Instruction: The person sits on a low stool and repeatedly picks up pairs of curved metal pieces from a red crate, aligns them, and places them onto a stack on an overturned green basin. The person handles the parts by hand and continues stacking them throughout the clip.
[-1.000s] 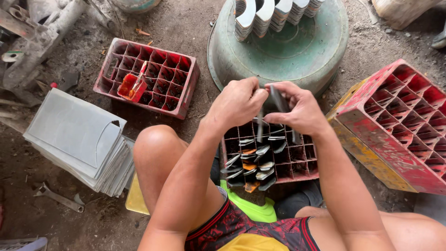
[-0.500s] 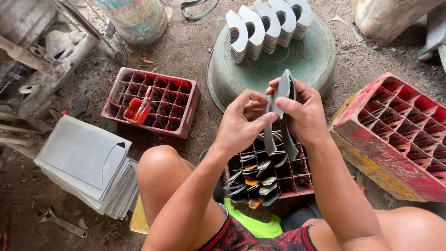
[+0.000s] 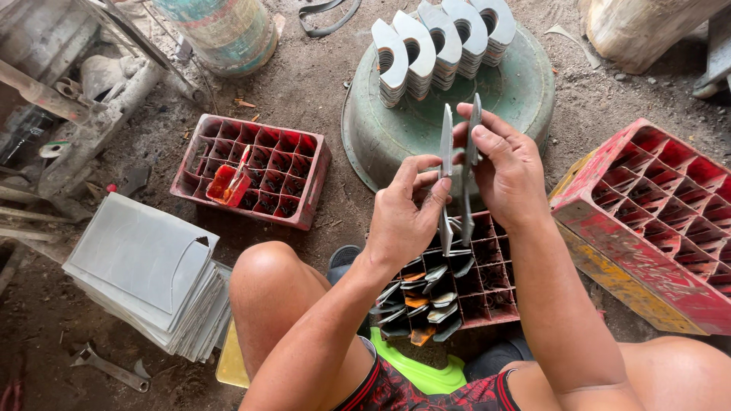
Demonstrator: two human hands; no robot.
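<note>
My left hand [image 3: 407, 217] pinches one thin grey metal piece [image 3: 446, 141] held upright. A second metal piece [image 3: 474, 129] stands right beside it in my right hand [image 3: 506, 171]; the two pieces are a small gap apart, edge-on to the camera. Both hands are raised above a red divided crate [image 3: 495, 293] between my knees, whose left cells hold several curved metal pieces [image 3: 422, 304]. Beyond the hands, rows of stacked curved metal cut-outs [image 3: 442, 46] rest on an overturned green basin [image 3: 525, 91].
An almost bare red crate [image 3: 282, 190] with an orange scrap lies at the left. Another red crate [image 3: 662, 221] tilts at the right. A pile of grey metal sheets [image 3: 145, 274] and a wrench [image 3: 110, 367] lie at lower left. A painted drum [image 3: 225, 30] stands behind.
Both hands have risen from the crate and drawn apart slightly. The single dark piece held together has become two pieces, one in each hand, held higher.
</note>
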